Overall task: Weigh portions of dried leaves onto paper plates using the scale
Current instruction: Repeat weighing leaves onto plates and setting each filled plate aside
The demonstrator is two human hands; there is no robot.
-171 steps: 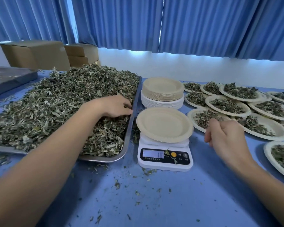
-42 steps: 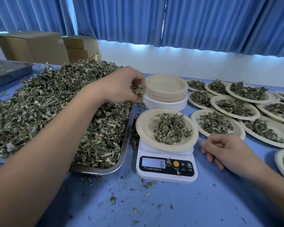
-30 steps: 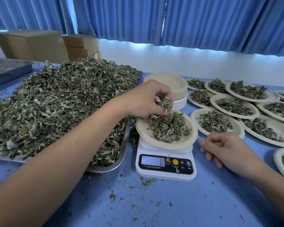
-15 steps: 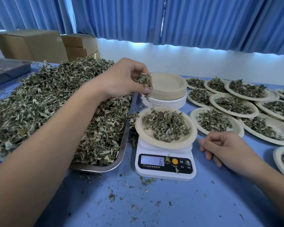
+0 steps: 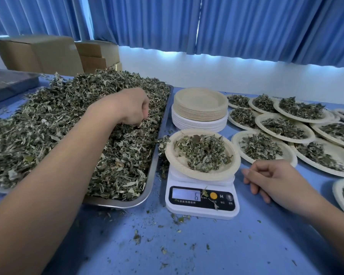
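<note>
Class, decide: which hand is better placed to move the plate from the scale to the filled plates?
Likely the right hand: it rests empty on the table beside the scale, near its plate and the filled plates. The left hand is in the tray of dried leaves.

The left hand point(image 5: 131, 108) has left the plate point(image 5: 202, 174) on the scale point(image 5: 202, 207) and dropped back onto the leaf pile point(image 5: 48, 126).

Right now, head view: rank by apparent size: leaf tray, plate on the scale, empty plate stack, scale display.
1. Leaf tray: largest by far.
2. Plate on the scale and empty plate stack: nearly alike; the stack sits farther back, so I won't rank them.
3. Scale display: smallest.
</note>
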